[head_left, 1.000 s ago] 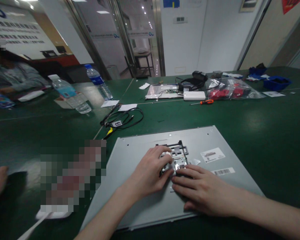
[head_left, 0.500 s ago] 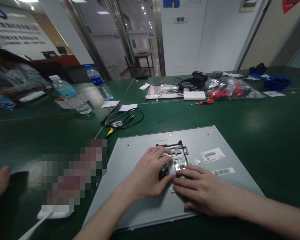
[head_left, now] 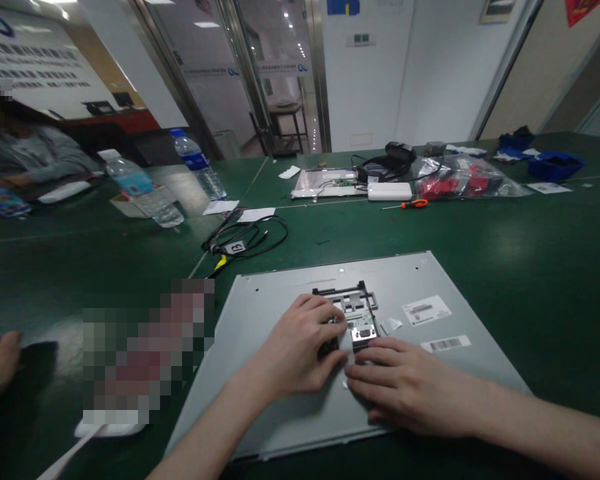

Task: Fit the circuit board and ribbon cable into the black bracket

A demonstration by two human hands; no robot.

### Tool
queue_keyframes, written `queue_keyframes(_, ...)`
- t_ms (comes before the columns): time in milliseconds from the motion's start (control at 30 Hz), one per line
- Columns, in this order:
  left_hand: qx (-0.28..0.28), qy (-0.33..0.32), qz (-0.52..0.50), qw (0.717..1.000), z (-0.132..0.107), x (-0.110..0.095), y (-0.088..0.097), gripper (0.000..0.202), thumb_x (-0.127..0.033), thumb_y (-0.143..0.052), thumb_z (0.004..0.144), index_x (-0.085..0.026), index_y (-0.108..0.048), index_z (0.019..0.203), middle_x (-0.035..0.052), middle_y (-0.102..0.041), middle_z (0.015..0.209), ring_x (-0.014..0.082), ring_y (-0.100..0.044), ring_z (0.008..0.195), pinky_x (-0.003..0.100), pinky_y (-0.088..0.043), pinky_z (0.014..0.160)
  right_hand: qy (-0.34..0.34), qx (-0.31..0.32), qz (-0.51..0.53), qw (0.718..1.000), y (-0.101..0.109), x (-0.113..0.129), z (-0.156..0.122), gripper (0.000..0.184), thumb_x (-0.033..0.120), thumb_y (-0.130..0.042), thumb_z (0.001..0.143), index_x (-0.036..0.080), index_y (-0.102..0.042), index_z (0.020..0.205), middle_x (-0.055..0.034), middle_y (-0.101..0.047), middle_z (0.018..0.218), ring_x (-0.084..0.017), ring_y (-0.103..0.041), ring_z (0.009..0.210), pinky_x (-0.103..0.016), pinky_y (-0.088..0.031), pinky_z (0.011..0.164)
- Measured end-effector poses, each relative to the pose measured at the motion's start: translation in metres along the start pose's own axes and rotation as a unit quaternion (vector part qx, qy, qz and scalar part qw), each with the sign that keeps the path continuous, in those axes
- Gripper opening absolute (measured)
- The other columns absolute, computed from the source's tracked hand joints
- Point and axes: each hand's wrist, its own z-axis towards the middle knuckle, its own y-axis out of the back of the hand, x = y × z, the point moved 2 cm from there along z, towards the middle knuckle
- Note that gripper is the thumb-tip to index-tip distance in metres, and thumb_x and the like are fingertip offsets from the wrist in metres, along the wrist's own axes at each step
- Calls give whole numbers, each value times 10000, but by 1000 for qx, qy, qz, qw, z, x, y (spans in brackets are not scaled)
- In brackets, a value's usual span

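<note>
**Gently does it: a small board on a thin metal panel**

Both hands work at the middle of a large grey metal panel [head_left: 290,400] lying flat on the green worktop [head_left: 505,247]. The left hand [head_left: 293,350] curls its grip around a small dark part [head_left: 329,347], pinched between thumb and fingers. Just right of that grip sits a small circuit board with a connector [head_left: 361,331], set in a black frame [head_left: 347,297]. The right hand [head_left: 405,387] lies flat, fingers stretched out and pressing the panel at the board's near edge, holding nothing.

The panel looks stiff but thin and broad, so it would likely flex if lifted by one corner; its long edges seem the safest hold. The board looks light and fragile, best taken by its edges or its metal connector shell, never by the components. Beyond the hands lie black cables [head_left: 247,237], water bottles [head_left: 143,190] and an orange screwdriver [head_left: 410,205].
</note>
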Motion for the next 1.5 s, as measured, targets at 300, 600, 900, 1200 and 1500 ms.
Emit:
queue_keyframes(300, 10, 1, 4, 1000, 1, 1, 1, 258, -304, -643, 831, -243, -668, 1081, 42, -666, 1117, 264, -579, 1030, 492, -397, 964, 62, -7, -13, 998, 6, 6, 5, 220, 165, -459, 1032, 129, -622, 1176, -53, -664, 1238, -174, -580, 1063, -326, -429, 961)
queue_keyframes(600, 3, -5, 7, 1000, -1, 3, -2, 260, -293, -651, 831, -248, -658, 1087, 29, -656, 1120, 260, -559, 1064, 486, -396, 975, 51, -25, -10, 998, 12, 8, 3, 228, 187, -477, 1019, 131, -606, 1199, -67, -664, 1225, -186, -580, 1034, -340, -447, 906)
queue_keyframes(900, -2, 4, 33, 999, -2, 1, -2, 224, -279, -650, 806, -234, -671, 1024, 69, -599, 1034, 273, -540, 988, 487, -419, 904, 37, -44, -15, 998, 11, 7, 4, 241, 182, -520, 987, 118, -609, 1202, -69, -694, 1140, -203, -585, 1006, -353, -442, 909)
queue_keyframes(1200, -10, -6, 22, 1000, -1, -2, -1, 243, -263, -630, 809, -232, -656, 1049, 51, -655, 981, 248, -581, 945, 470, -406, 929, 39, -29, -13, 999, 12, 6, 5, 215, 184, -489, 1004, 124, -619, 1164, -75, -689, 1155, -201, -585, 1033, -355, -441, 914)
queue_keyframes(1500, 8, 10, 2, 1000, 0, -3, -1, 213, -239, -621, 783, -196, -600, 991, 75, -630, 990, 257, -566, 944, 468, -423, 901, 35, -19, -8, 999, 10, 6, 3, 213, 179, -494, 1002, 130, -622, 1166, -85, -682, 1158, -198, -576, 1022, -357, -444, 901)
